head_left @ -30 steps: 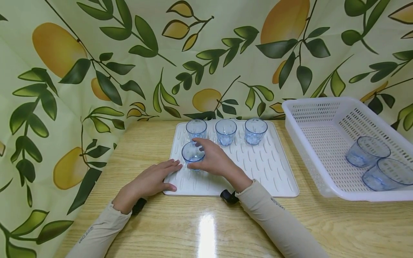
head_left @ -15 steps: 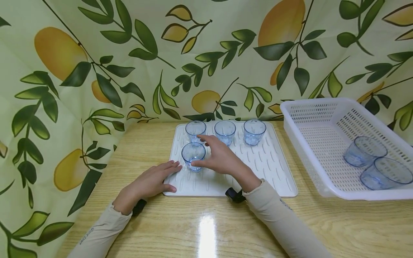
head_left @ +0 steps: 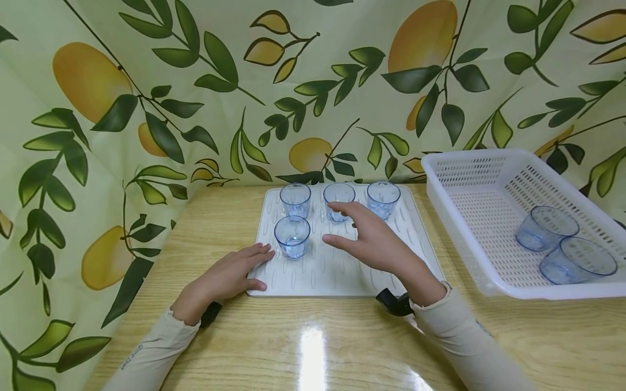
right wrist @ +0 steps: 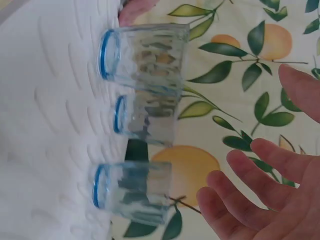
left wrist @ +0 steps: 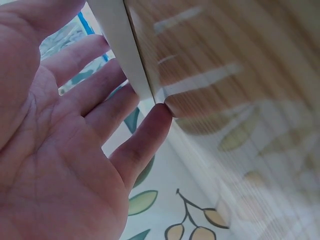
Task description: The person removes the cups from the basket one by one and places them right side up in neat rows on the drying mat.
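Observation:
A clear glass tumbler with a blue tint (head_left: 292, 239) stands upright at the front left of a white ridged draining mat (head_left: 352, 277). Behind it, a row of three like tumblers holds a left one (head_left: 295, 202), a middle one (head_left: 337, 195) and a right one (head_left: 383, 198). My right hand (head_left: 379, 239) hovers over the mat, right of the front tumbler, thumb and fingers spread with nothing between them. In the right wrist view its fingers (right wrist: 260, 195) are apart from the tumblers. My left hand (head_left: 230, 274) rests at the mat's left edge, fingers extended; its fingertips touch the mat's side and tabletop (left wrist: 240, 65).
A white perforated plastic basket (head_left: 481, 260) stands right of the mat. Two more tumblers lie tilted inside, one farther back (head_left: 546, 228) and one nearer (head_left: 577, 262). A fruit-patterned cloth (head_left: 313, 81) hangs behind and left of the wooden table (head_left: 264, 347).
My right hand has let go of the front left tumbler and moved right, away from it. That tumbler stays on the mat. My left hand has kept its place.

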A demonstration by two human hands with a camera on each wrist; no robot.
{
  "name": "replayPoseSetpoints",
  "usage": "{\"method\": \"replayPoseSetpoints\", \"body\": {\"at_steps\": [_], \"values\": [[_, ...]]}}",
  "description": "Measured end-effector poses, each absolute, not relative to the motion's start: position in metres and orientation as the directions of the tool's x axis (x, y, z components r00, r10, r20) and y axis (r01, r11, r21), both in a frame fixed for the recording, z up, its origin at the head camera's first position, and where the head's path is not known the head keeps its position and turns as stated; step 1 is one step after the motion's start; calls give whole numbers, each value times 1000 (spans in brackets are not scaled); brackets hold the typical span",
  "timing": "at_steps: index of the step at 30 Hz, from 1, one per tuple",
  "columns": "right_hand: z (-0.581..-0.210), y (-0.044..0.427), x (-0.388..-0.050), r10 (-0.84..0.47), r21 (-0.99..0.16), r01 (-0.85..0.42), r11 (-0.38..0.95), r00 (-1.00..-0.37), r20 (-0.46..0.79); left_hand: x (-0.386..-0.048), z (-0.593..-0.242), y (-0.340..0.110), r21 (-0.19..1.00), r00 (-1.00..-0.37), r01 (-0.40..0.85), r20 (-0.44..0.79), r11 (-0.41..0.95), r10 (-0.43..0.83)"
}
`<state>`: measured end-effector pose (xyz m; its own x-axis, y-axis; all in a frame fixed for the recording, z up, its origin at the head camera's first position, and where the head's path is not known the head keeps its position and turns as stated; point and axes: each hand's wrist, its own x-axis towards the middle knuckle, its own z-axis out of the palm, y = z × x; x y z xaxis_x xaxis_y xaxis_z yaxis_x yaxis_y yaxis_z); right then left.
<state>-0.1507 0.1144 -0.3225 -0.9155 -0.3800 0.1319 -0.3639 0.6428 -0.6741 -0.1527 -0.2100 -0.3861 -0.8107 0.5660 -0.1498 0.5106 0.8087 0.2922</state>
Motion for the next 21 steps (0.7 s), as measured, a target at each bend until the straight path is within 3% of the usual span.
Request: {"method": "replayPoseSetpoints", "body": {"at_steps": [15, 21], "values": [[-325, 170, -128, -327, -577, -377, 724, -925, 193, -153, -385, -210, 289, -804, 525, -139, 800, 578], [-319, 193, -116, -309, -584, -341, 737, -938, 159, -153, -384, -209, 297, -808, 512, -152, 806, 570]]}}
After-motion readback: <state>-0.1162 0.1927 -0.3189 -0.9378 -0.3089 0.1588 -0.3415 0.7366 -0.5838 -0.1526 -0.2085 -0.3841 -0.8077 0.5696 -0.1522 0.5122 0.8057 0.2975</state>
